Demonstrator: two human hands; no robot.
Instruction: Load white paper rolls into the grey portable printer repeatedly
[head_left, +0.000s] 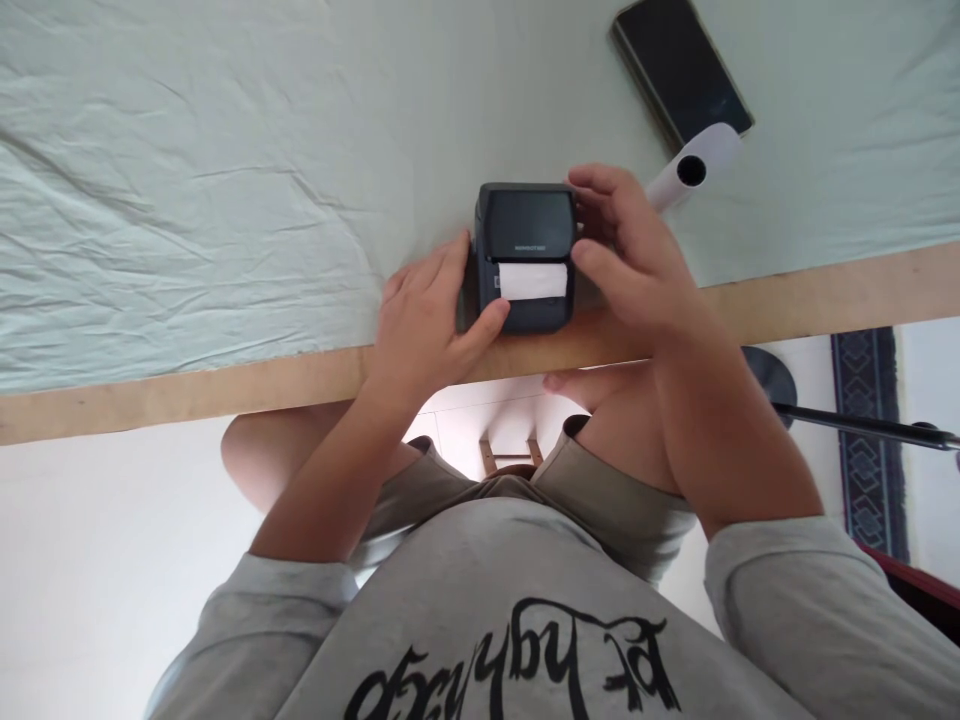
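Note:
A small dark label printer (527, 222) sits near the front edge of the cloth-covered table, a strip of white paper (533, 281) coming out of its slot. My left hand (427, 320) grips its left side, with the thumb on the lower front corner and the fingers along the side. On the other side, my right hand (626, 250) holds the printer, its thumb against the right edge and its fingers curled at the far right corner. What the right fingertips touch behind that corner is partly hidden.
Beyond my right hand lies a pale handheld device (705, 160) with a round black display, close to a dark smartphone (681, 70). A wrinkled pale green cloth (225, 180) covers the table up to its bare wooden edge (840, 290). A black stand (772, 385) is below right.

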